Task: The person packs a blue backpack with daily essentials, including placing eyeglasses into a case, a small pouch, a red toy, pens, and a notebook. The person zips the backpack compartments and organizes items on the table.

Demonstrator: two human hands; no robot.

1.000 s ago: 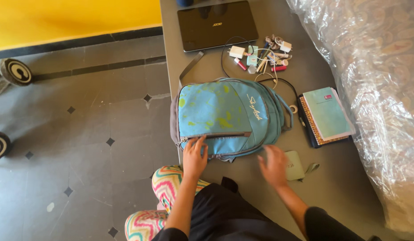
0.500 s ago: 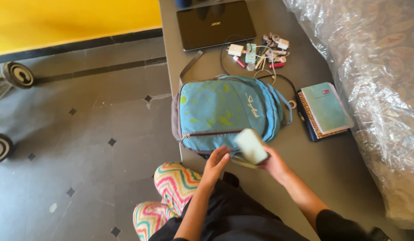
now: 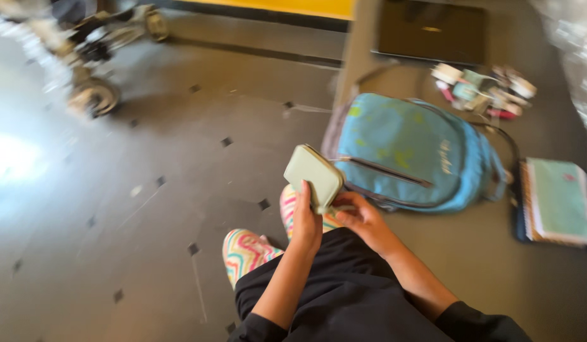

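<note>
Both hands raised together in front of the torso, forearms bare, dark sleeves at the elbows, arms converging upward from the bottom of the view. Left hand upright, palm toward the right, fingers curled closed round what it holds, thumb up along its side. Right hand just beside it, nearly touching, fingers bent and pinching at the same item's lower end, wrist angled in from the right.
</note>
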